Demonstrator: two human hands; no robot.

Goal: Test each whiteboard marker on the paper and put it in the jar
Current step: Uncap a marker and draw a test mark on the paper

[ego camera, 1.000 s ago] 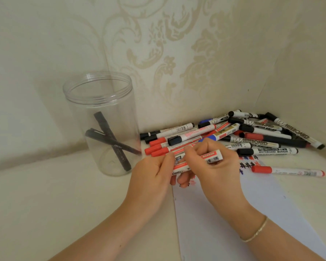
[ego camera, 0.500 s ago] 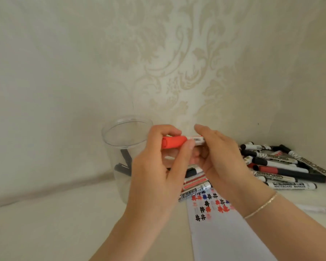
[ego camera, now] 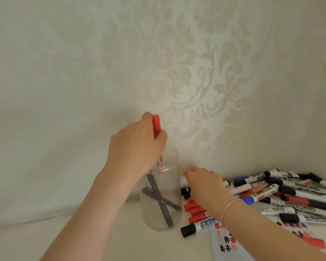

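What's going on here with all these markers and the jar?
A person is sorting whiteboard markers. The left hand holds a red-capped marker upright over the clear jar, its lower end just inside the rim; two dark markers already lie inside. The right hand reaches into the pile of markers beside the jar. Paper with red and black test marks lies in front.

- There is only one view, from a camera on the person's head, so no second view shares the scene.
- It looks forward and down, close behind both forearms.
- It faces the patterned wall (ego camera: 177, 72) beyond the left hand (ego camera: 135, 147) and right hand (ego camera: 205, 185).
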